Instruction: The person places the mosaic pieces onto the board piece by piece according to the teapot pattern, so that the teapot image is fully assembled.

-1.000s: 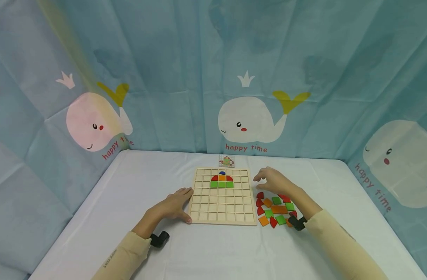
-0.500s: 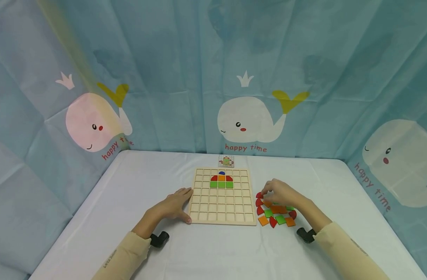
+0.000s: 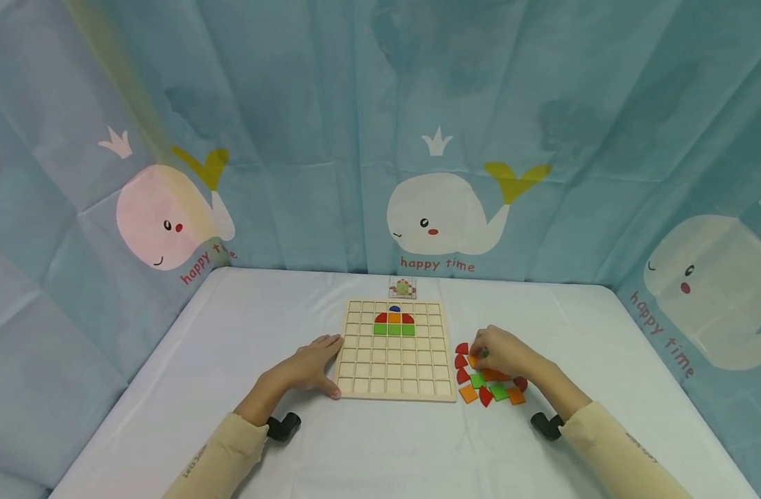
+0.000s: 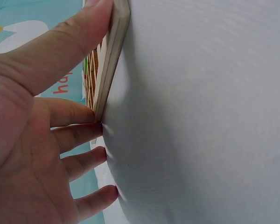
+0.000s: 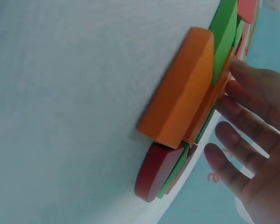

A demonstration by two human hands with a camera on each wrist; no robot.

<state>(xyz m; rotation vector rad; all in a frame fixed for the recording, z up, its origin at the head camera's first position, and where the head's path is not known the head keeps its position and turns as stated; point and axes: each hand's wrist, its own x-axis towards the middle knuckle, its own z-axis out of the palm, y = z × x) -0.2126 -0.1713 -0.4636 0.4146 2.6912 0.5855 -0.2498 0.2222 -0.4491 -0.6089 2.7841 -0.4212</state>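
Note:
My left hand (image 3: 310, 364) rests at the left edge of a wooden grid board (image 3: 396, 384), thumb near its front corner and fingers spread along the side. In the left wrist view the thumb (image 4: 70, 46) lies against the board's edge (image 4: 113, 60). Blue, red, orange and green pieces form a dome shape in the board's upper rows. My right hand (image 3: 502, 350) is over the loose pieces right of the board, its fingertips pinching a green tile (image 3: 485, 353), partly hidden. In the right wrist view an orange tile (image 5: 182, 88) and a dark red piece (image 5: 158, 170) lie beside the fingers.
A small pattern card (image 3: 403, 287) lies behind the board. Loose red quarter-round pieces (image 3: 486, 396), orange squares (image 3: 468, 394) and green squares (image 3: 499, 391) lie on the white tablecloth (image 3: 380, 450). A blue whale-print curtain (image 3: 330, 138) stands behind the table.
My right hand has come from beside the board's upper right down to the loose pieces, and its fingers have closed on a green tile. The left hand stays at the board.

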